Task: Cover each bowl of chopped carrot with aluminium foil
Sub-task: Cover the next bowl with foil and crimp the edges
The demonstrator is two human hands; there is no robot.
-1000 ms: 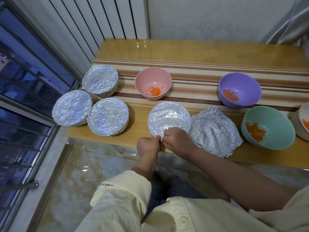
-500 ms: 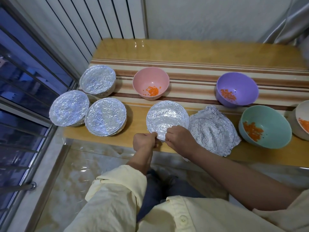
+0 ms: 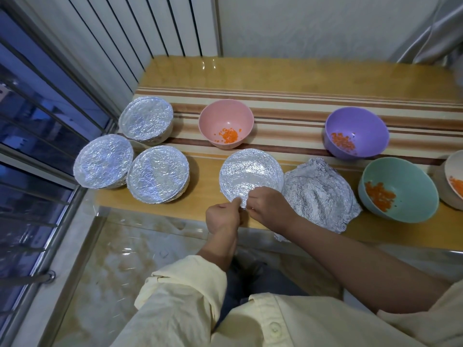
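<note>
A foil-covered bowl [image 3: 250,175] stands near the table's front edge. My left hand [image 3: 221,217] and my right hand [image 3: 269,209] both pinch the foil at its near rim, fingers curled. Three more foil-covered bowls [image 3: 146,118] [image 3: 102,160] [image 3: 157,172] are grouped at the left. A loose crumpled stack of foil sheets [image 3: 320,194] lies just right of my hands. Open bowls with chopped carrot: a pink bowl [image 3: 225,126], a purple bowl [image 3: 357,132], a teal bowl [image 3: 398,189] and a pale bowl [image 3: 453,180] cut off at the right edge.
The wooden table [image 3: 275,73] has a striped runner [image 3: 288,106] across its middle. A barred window [image 3: 37,136] is at the left and a ribbed white wall panel [image 3: 150,26] behind. The tiled floor [image 3: 112,259] lies below the front edge.
The hands have stayed at the near rim of the centre bowl, shifting slightly along the foil edge. The camera has moved a little; nothing else moved.
</note>
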